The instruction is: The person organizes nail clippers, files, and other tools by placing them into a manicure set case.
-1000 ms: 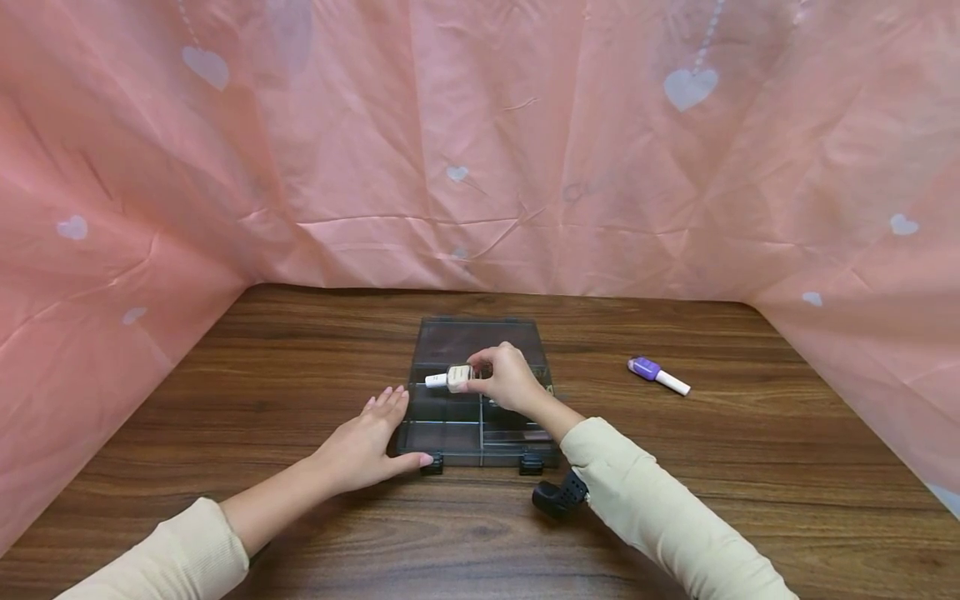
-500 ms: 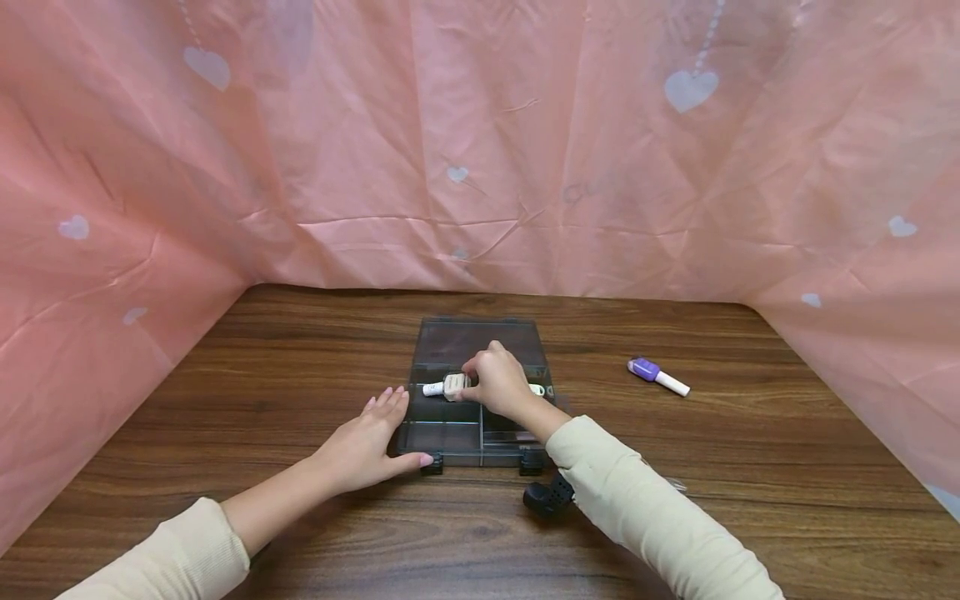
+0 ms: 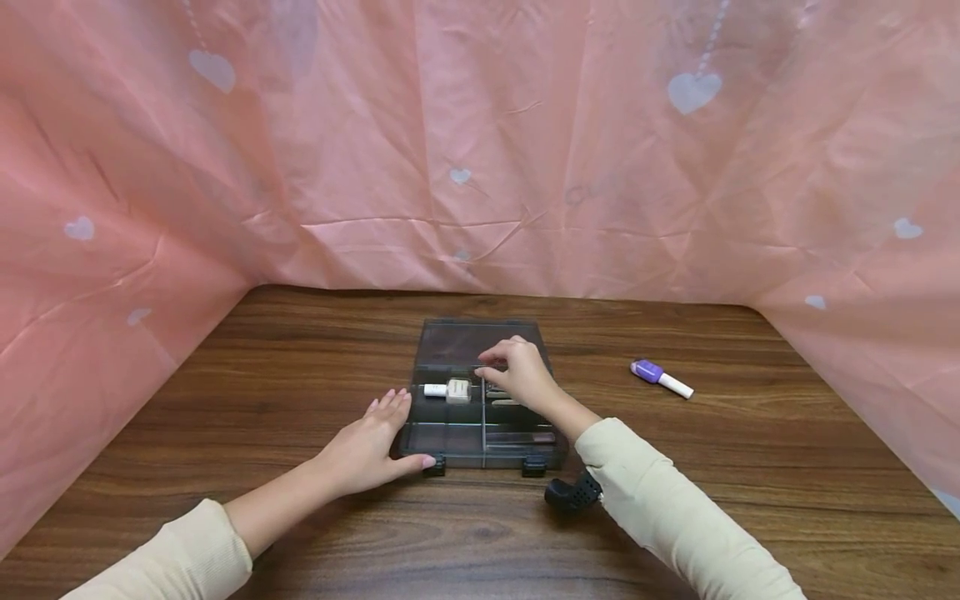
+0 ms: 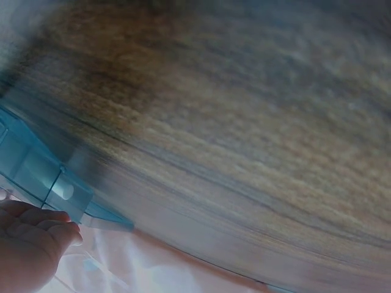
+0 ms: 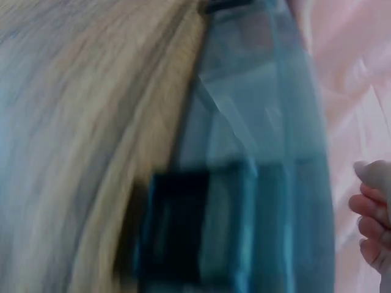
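Observation:
A smoky clear organizer box (image 3: 446, 458) lies with its lid (image 3: 480, 340) folded back. Inside its left rear compartment is a cream nail polish bottle (image 3: 459, 391), lying on its side, white cap to the left; that cap (image 4: 63, 188) shows through the plastic in the left wrist view. My left hand (image 3: 367, 440) rests along the box's left side, fingers straight, thumb by the front latch. Over the right rear compartment hovers my right hand (image 3: 525, 379), fingers and thumb apart with nothing between them. It partly hides slim metallic items (image 3: 504, 402) below.
A purple nail polish bottle (image 3: 648, 372) with a white cap lies on the wooden table (image 3: 720, 467), right of the box. A dark slim item (image 3: 521, 437) sits in the front right compartment. Pink heart-print cloth (image 3: 360, 167) walls in the table's back and sides.
My right hand has lowered the cream nail polish bottle into the left rear compartment, let go of it and moved up and right. My left hand has stayed at the box's side.

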The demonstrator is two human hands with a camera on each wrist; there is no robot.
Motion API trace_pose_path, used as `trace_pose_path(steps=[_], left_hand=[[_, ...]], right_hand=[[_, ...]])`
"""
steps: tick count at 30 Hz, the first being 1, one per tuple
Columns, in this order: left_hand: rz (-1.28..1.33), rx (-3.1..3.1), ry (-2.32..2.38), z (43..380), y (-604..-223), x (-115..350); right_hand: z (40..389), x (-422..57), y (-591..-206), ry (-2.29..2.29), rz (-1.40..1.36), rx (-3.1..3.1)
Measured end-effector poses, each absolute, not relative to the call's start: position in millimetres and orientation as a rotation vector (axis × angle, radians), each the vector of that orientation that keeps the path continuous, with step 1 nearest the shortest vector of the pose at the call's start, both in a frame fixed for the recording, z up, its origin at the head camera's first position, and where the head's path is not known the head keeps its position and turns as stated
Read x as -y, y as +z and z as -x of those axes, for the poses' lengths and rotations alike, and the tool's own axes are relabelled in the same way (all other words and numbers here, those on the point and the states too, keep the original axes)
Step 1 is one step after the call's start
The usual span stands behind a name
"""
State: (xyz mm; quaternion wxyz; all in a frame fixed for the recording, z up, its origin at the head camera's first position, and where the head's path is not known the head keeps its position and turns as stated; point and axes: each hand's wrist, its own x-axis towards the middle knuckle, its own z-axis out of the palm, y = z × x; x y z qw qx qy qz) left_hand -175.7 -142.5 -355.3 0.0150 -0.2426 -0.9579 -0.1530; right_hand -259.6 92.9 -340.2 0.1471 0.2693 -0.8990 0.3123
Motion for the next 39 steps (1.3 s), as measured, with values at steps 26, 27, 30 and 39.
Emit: trace_pose_path(steps=[26, 27, 30, 39], left_hand=[[0.742, 2.993, -0.457, 174.8, -352.1, 141.6], [0.742, 2.993, -0.455, 174.9, -351.9, 141.6], [0.752, 2.99, -0.455, 175.4, -350.9, 141.7], [0.767, 2.988, -0.45, 176.9, -348.7, 142.3]], right_hand=[[249.7, -244.8, -342.9, 0.719, -0.479, 2.514], [249.3, -251.1, -343.1, 0.713, -0.472, 2.508], [246.8, -269.9, -342.9, 0.703, -0.427, 2.517], [247.7, -317.9, -345.1, 0.68, -0.194, 2.632]])
